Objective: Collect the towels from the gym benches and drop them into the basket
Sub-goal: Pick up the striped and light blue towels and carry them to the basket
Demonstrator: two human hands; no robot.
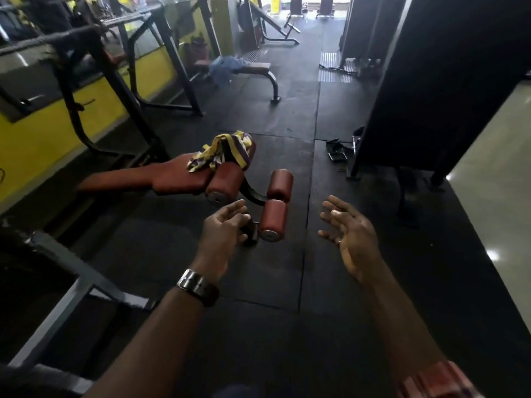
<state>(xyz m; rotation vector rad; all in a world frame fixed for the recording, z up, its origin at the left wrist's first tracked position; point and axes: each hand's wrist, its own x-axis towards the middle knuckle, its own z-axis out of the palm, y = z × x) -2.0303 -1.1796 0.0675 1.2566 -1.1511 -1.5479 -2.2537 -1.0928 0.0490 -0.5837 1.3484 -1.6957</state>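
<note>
A yellow, purple and white striped towel (224, 152) lies crumpled on the raised end of a red padded sit-up bench (169, 176), just above its foam rollers (273, 219). Farther back, a light blue towel (225, 68) drapes over a flat bench (255, 68). My left hand (221, 231), with a watch on the wrist, hovers below the striped towel near the rollers, fingers relaxed and holding nothing. My right hand (350, 228) is held out to the right, palm up, fingers spread and empty. No basket is in view.
Black steel rack frames (126, 90) stand along the yellow wall on the left. A dark machine column (431, 81) rises on the right, with cable handles (339, 149) on the mat at its foot. A grey frame (71, 285) sits at lower left. Black rubber mats cover the aisle.
</note>
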